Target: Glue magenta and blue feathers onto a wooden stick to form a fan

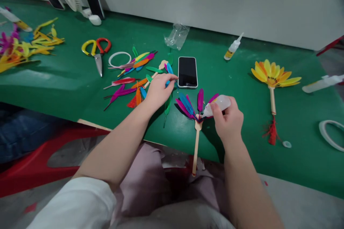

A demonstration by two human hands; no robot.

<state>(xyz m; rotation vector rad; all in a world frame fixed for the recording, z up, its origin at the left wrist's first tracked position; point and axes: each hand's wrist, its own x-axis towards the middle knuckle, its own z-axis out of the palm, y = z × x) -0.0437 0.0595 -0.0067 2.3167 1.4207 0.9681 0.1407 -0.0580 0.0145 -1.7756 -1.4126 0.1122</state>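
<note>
My right hand (229,120) is closed around a white glue bottle (220,103), tilted so that its nozzle meets the feather bases on a wooden-handled fan (197,143). Purple feathers (200,99) and a blue feather (186,103) spread from the top of this fan. Its handle reaches past the table's front edge. Over the loose feathers, my left hand (160,91) has its thumb and index finger apart. Blue feather (170,68) tips show beside these fingers, and whether they touch is unclear. Green, orange and purple feathers (122,93) lie left of that hand.
Right of the phone (187,71) stands another glue bottle (233,47). A finished-looking yellow feather fan (272,96) with a red tassel lies at right, near a tape roll (331,134). Scissors (98,55), a white ring (119,59) and a plastic bag (177,36) lie farther back.
</note>
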